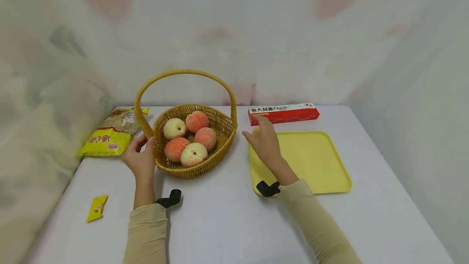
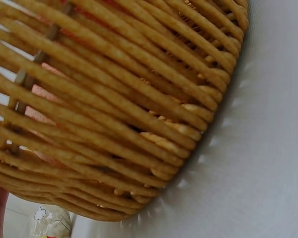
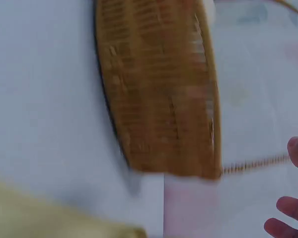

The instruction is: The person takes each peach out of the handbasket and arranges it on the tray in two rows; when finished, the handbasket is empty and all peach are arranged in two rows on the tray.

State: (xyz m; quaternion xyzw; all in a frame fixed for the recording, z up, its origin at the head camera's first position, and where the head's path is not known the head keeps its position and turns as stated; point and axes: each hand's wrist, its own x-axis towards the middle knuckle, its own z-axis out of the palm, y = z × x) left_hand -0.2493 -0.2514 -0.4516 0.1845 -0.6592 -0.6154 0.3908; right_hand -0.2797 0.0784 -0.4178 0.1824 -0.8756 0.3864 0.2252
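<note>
A woven basket (image 1: 199, 170) with a tall arched handle stands at the middle left of the table and holds several peaches (image 1: 194, 155), some red and some pale. At its left end my left hand (image 1: 141, 160) grips the rim by the foot of the handle, thumb on the near side. The left wrist view shows the basket's woven side (image 2: 104, 109) close up, with a bit of that hand at the lower left. To the right of the basket and apart from it, my right hand (image 1: 267, 146) is held with spread fingers over the left part of a yellow tray (image 1: 311, 160).
Behind the tray lies a red and white pasta box (image 1: 283, 114). A yellow and clear food bag (image 1: 111, 139) lies left of the basket, beyond my left hand. Nearer the front left is a small yellow packet (image 1: 97, 208). Patterned cloth walls (image 1: 234, 44) enclose the table.
</note>
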